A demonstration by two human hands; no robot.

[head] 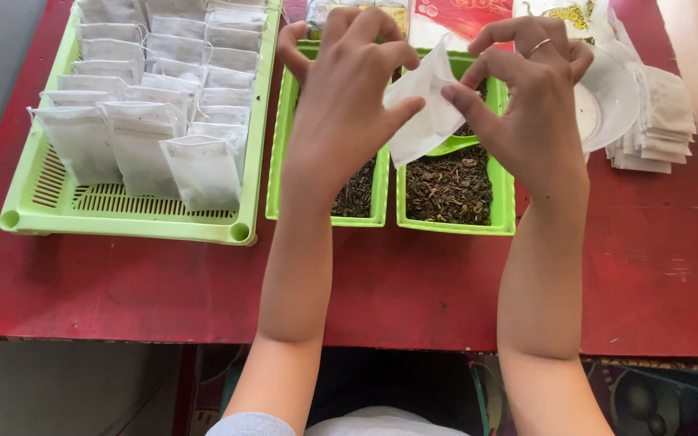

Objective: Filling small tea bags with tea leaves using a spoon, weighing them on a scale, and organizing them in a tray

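Hands — left hand [341, 105], right hand [519, 105] — both pinching white sachet [422, 121]; red packet [458, 16] behind

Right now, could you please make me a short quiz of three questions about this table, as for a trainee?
1. True or false: both hands hold one white paper bag.
2. Which container holds the rows of filled bags? A) the large green basket B) the small green tray C) the white plate
3. Fill in: the stack of empty bags lies at the table's ___ edge.

Key:
1. True: left hand and right hand pinch it with the fingers.
2. A
3. right
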